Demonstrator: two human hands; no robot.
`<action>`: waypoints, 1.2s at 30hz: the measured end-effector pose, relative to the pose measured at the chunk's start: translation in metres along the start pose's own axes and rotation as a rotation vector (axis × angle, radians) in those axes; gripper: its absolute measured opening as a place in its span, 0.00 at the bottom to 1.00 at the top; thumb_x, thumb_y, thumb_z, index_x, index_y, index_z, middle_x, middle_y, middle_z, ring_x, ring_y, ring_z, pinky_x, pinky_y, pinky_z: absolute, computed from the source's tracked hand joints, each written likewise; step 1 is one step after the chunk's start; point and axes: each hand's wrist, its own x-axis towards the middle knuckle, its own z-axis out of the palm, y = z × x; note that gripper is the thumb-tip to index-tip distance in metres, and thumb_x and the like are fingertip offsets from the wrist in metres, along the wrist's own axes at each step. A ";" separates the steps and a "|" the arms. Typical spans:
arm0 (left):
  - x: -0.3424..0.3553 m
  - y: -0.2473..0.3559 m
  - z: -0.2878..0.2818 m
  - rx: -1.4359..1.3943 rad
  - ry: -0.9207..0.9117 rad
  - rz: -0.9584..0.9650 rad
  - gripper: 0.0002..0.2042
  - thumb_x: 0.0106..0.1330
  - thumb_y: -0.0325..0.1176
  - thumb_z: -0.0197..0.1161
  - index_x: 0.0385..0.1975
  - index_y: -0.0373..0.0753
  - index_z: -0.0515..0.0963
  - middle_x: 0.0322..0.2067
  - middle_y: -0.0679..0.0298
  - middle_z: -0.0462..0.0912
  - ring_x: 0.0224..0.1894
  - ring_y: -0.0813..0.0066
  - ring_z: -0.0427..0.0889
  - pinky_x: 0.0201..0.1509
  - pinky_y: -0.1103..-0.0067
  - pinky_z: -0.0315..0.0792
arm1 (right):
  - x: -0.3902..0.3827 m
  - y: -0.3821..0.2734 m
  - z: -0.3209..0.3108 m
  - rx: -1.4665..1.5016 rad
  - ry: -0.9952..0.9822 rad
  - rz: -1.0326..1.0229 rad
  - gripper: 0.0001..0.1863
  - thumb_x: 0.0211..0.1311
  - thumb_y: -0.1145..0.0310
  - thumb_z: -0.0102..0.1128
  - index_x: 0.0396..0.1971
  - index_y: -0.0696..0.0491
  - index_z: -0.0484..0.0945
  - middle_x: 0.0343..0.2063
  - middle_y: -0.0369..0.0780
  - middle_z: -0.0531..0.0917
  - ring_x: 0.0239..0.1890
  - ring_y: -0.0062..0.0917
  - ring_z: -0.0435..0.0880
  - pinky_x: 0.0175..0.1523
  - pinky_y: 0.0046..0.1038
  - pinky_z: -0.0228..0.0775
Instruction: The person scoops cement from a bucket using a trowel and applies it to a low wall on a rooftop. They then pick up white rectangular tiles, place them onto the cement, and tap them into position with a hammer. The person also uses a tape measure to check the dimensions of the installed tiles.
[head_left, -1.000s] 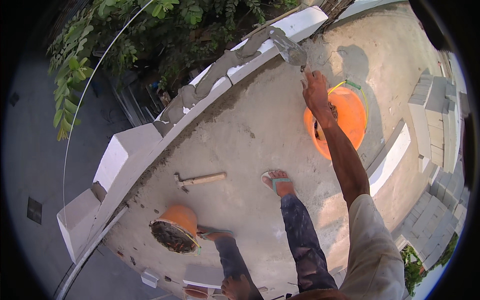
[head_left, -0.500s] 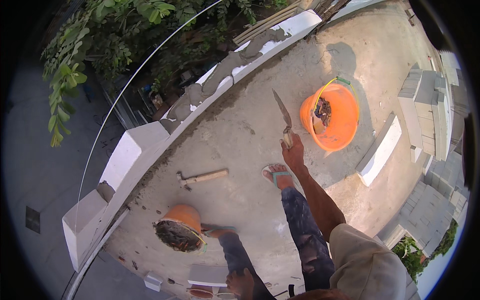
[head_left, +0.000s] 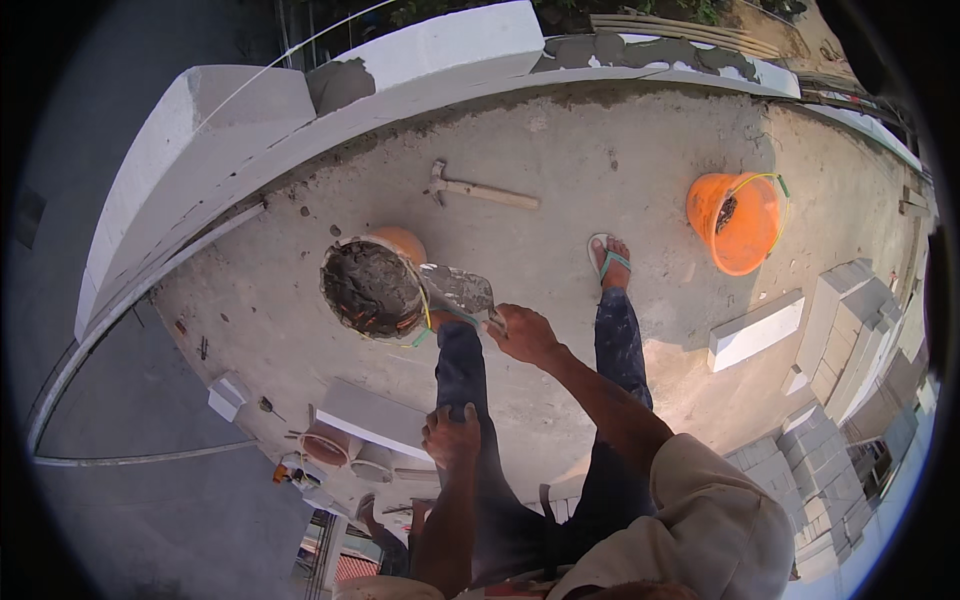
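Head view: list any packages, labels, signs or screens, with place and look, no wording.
None show: no package, label, sign or screen.
Nearest in kind, plain containers only:
Mortar bucket, orange, round, by the trowel in the right hand.
Second bucket, orange, right side, unmarked.

rough concrete slab (head_left: 600,170) with a hammer (head_left: 480,190), two orange buckets (head_left: 738,220) (head_left: 375,285), and loose white blocks (head_left: 755,330) lying around.

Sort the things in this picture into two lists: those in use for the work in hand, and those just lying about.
In use: right hand, trowel, bucket of mortar.

Lying about: hammer, second orange bucket, loose white block, stack of blocks. Left hand rests on the thigh.
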 end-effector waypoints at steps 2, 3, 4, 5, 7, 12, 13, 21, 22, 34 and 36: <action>0.006 -0.011 -0.013 -0.027 -0.019 -0.015 0.29 0.64 0.60 0.66 0.58 0.46 0.84 0.60 0.60 0.81 0.63 0.55 0.78 0.68 0.59 0.72 | 0.026 -0.030 0.019 -0.162 -0.096 -0.082 0.17 0.70 0.58 0.65 0.44 0.58 0.79 0.41 0.50 0.86 0.43 0.48 0.89 0.48 0.48 0.83; 0.009 -0.020 -0.013 -0.058 -0.035 -0.040 0.30 0.65 0.61 0.66 0.58 0.46 0.84 0.60 0.60 0.81 0.64 0.56 0.78 0.69 0.60 0.70 | 0.041 -0.052 0.026 -0.268 -0.164 -0.098 0.17 0.69 0.59 0.66 0.45 0.59 0.80 0.42 0.51 0.86 0.44 0.48 0.90 0.50 0.47 0.83; 0.012 -0.027 -0.012 -0.091 -0.042 -0.048 0.30 0.65 0.62 0.65 0.58 0.45 0.84 0.59 0.60 0.81 0.65 0.57 0.77 0.70 0.61 0.69 | 0.056 -0.064 0.039 -0.353 -0.218 -0.112 0.16 0.68 0.62 0.66 0.46 0.59 0.80 0.42 0.51 0.86 0.45 0.49 0.90 0.52 0.46 0.84; 0.015 -0.036 -0.011 -0.118 -0.069 -0.071 0.30 0.65 0.62 0.65 0.58 0.45 0.83 0.60 0.60 0.81 0.65 0.58 0.77 0.70 0.61 0.69 | 0.073 -0.076 0.055 -0.438 -0.251 -0.118 0.16 0.66 0.62 0.67 0.46 0.59 0.80 0.42 0.51 0.86 0.45 0.49 0.89 0.51 0.47 0.82; 0.017 -0.049 -0.009 -0.167 -0.121 -0.077 0.31 0.66 0.62 0.64 0.60 0.45 0.82 0.61 0.60 0.80 0.66 0.59 0.76 0.71 0.62 0.68 | 0.105 -0.092 0.093 -0.599 -0.224 -0.224 0.14 0.68 0.65 0.62 0.47 0.58 0.81 0.41 0.51 0.86 0.44 0.47 0.90 0.50 0.47 0.83; 0.022 -0.067 0.000 -0.316 -0.178 -0.101 0.31 0.67 0.60 0.64 0.60 0.43 0.81 0.62 0.60 0.78 0.67 0.61 0.75 0.72 0.63 0.67 | 0.173 -0.117 0.160 -0.987 -0.172 -0.504 0.13 0.69 0.66 0.58 0.44 0.56 0.86 0.42 0.48 0.87 0.43 0.41 0.91 0.45 0.42 0.84; 0.022 -0.070 0.002 -0.339 -0.180 -0.100 0.30 0.67 0.60 0.64 0.60 0.42 0.81 0.62 0.60 0.78 0.67 0.61 0.75 0.72 0.63 0.67 | 0.180 -0.119 0.171 -1.058 -0.153 -0.573 0.13 0.69 0.66 0.59 0.44 0.56 0.87 0.43 0.48 0.87 0.43 0.40 0.91 0.44 0.41 0.84; 0.030 -0.085 0.011 -0.414 -0.138 -0.119 0.30 0.66 0.60 0.65 0.59 0.43 0.82 0.61 0.60 0.80 0.64 0.57 0.78 0.69 0.60 0.70 | 0.126 -0.157 0.223 -1.267 -0.417 -0.397 0.19 0.66 0.59 0.66 0.51 0.53 0.89 0.53 0.48 0.88 0.54 0.40 0.89 0.50 0.43 0.83; 0.032 -0.086 0.007 -0.413 -0.138 -0.111 0.31 0.66 0.61 0.65 0.59 0.43 0.82 0.61 0.60 0.80 0.64 0.57 0.78 0.69 0.60 0.70 | 0.133 -0.145 0.227 -1.213 -0.481 -0.398 0.20 0.65 0.57 0.67 0.51 0.54 0.89 0.53 0.48 0.88 0.54 0.41 0.89 0.51 0.43 0.83; 0.029 -0.078 0.001 -0.308 -0.190 -0.102 0.31 0.67 0.62 0.63 0.61 0.45 0.81 0.63 0.61 0.79 0.65 0.57 0.77 0.70 0.60 0.69 | 0.145 -0.085 0.154 -0.574 -0.558 -0.291 0.22 0.65 0.51 0.68 0.52 0.49 0.86 0.43 0.50 0.90 0.50 0.46 0.88 0.57 0.45 0.81; 0.029 -0.072 -0.003 -0.255 -0.182 -0.104 0.31 0.67 0.62 0.63 0.61 0.45 0.81 0.63 0.61 0.79 0.65 0.57 0.77 0.70 0.60 0.69 | 0.144 -0.084 0.134 -0.525 -0.568 -0.322 0.23 0.64 0.49 0.69 0.52 0.49 0.86 0.44 0.48 0.90 0.51 0.46 0.88 0.58 0.45 0.81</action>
